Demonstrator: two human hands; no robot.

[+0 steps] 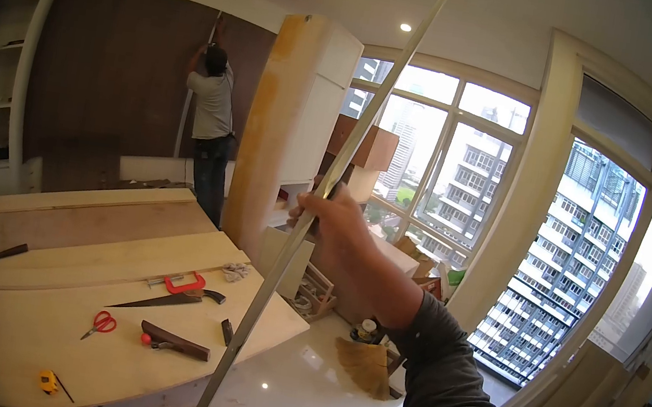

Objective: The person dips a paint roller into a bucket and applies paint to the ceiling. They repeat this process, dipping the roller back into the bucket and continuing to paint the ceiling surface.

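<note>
Right fingers (312, 203) around long strip (287, 255), mid-length, tilted

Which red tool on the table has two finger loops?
The scissors, with their pair of round red handles. The clamp, lying next to the saw, is red too, but has one C-shaped frame instead.

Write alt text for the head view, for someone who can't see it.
The person's right hand grips a long thin strip slanting upward. A saw, red clamp, scissors and tape measure lie on a wooden worktop to the left; behind, a co-worker faces a brown panel, and tall windows show high-rises.
</note>
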